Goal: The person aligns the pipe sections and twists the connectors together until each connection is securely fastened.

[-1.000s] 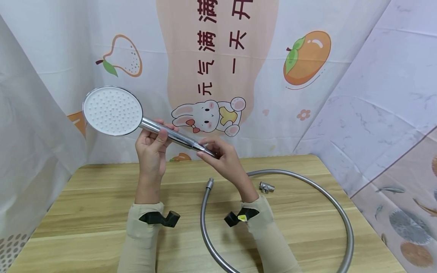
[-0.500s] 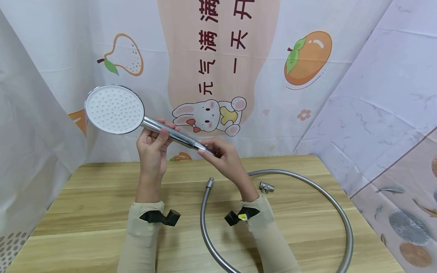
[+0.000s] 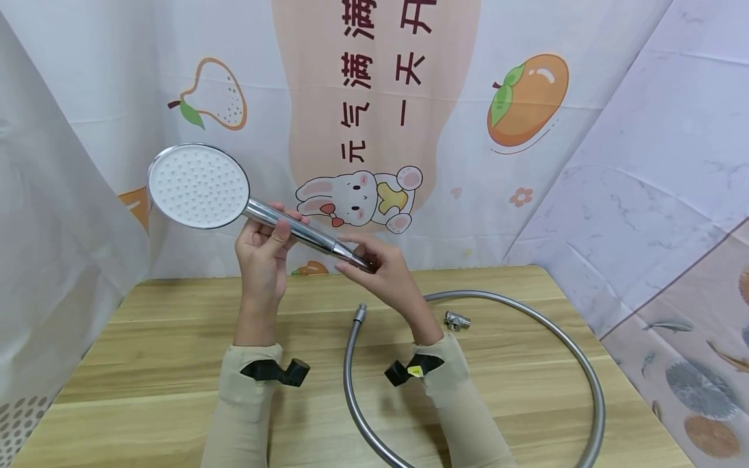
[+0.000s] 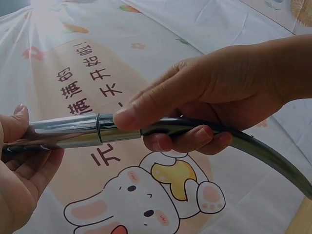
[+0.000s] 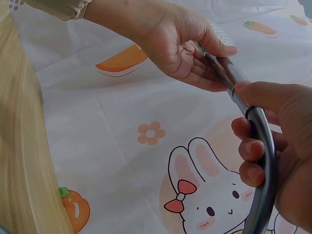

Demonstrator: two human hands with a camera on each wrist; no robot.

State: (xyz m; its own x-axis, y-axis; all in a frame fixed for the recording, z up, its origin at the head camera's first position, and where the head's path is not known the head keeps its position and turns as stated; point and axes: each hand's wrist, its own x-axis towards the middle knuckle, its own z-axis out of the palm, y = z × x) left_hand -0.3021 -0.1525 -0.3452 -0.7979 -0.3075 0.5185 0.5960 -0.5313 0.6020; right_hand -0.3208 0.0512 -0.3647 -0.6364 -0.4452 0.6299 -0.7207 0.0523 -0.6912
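A chrome hand shower with a round white nozzle face is held up tilted over the table, its face toward the head camera. My left hand grips its handle between thumb and fingers. At the handle's lower end, my right hand pinches the chrome collar of a grey metal shower hose. In the left wrist view collar and handle meet in line; whether they are screwed together I cannot tell. The hose runs under my right fingers and curves down behind the wrist.
The hose loops over the wooden table to the right, its free end fitting lying near the middle. A small chrome tee valve lies inside the loop. A printed curtain hangs just behind the table's back edge.
The hand shower and my left hand have shifted slightly right and up. The right thumb and fingers have moved a little on the collar. Hose loop and tee valve stay put.
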